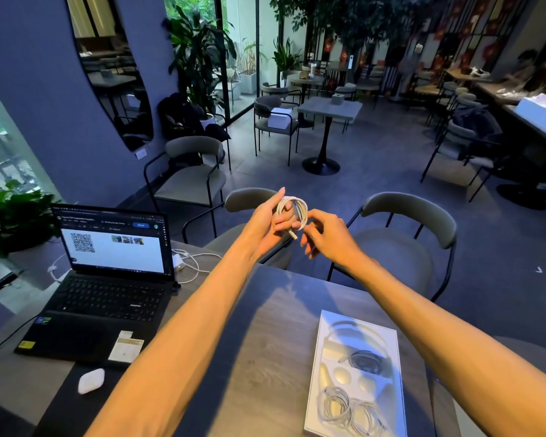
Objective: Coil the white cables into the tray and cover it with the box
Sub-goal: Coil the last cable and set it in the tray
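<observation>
I hold a white cable (297, 207) wound into a small coil, raised above the far edge of the table. My left hand (270, 220) has the loops wrapped round its fingers. My right hand (323, 231) pinches the coil's loose end, whose plug hangs down between the hands. On the table at the lower right lies the white tray (327, 329). Coiled white cables (347, 408) lie in its near end, and a dark coiled cable (364, 361) sits in a recess further up. No covering box shows on my table.
An open laptop (108, 272) stands at the left with its white charger and cord (186, 261) behind it. A white mouse (90, 380) and a card (125, 348) lie near the front. Two grey chairs (407, 234) stand past the table's far edge.
</observation>
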